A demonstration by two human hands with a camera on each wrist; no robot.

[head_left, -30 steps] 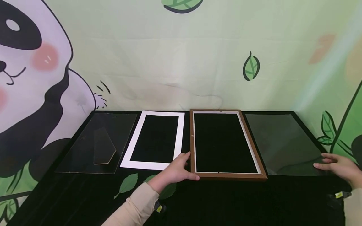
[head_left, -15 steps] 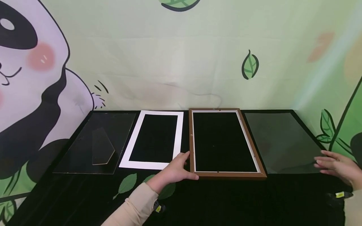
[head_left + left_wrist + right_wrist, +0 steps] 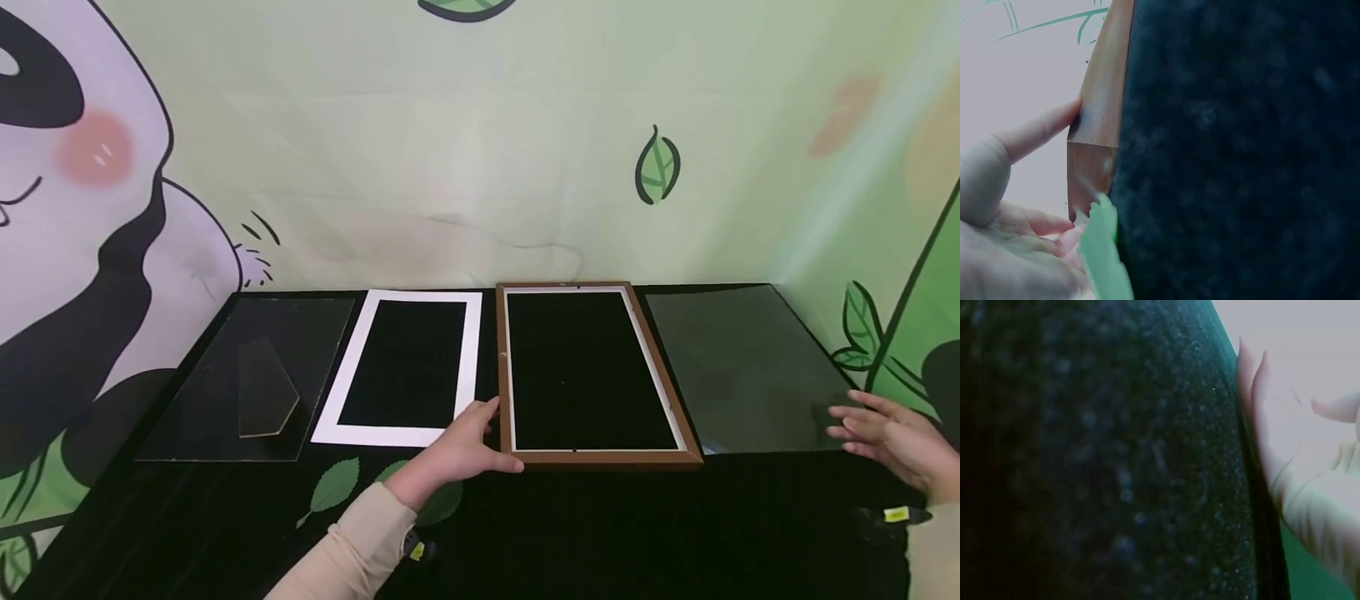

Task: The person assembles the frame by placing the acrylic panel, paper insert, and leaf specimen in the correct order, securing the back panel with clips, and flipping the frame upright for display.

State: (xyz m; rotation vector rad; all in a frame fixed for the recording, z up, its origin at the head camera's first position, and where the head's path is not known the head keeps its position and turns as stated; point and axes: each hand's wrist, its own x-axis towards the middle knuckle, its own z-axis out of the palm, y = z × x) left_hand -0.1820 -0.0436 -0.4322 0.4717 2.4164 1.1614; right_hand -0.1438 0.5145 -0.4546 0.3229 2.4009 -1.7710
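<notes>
A brown picture frame (image 3: 607, 457) with a white inner edge lies on the black table, its middle showing black. My left hand (image 3: 459, 450) holds the frame's near-left corner, with the thumb at the front rail and the fingers by the left side. In the left wrist view, the thumb of my left hand (image 3: 997, 187) touches the brown rail (image 3: 1100, 112). A clear sheet (image 3: 750, 375) lies right of the frame. My right hand (image 3: 896, 433) is by its near-right corner, fingers loosely extended; in the right wrist view, nothing shows in this hand (image 3: 1310, 469).
A white mat (image 3: 348, 434) with a cut-out window lies left of the frame. Farther left is a dark backing board (image 3: 202, 400) with an easel stand (image 3: 266, 392). A printed backdrop (image 3: 420, 150) rises behind the table (image 3: 600, 533).
My right hand's thumb has drawn back from the clear sheet's near-right corner, and the fingers have spread. The left hand stays at the frame's corner. The head view has shifted slightly.
</notes>
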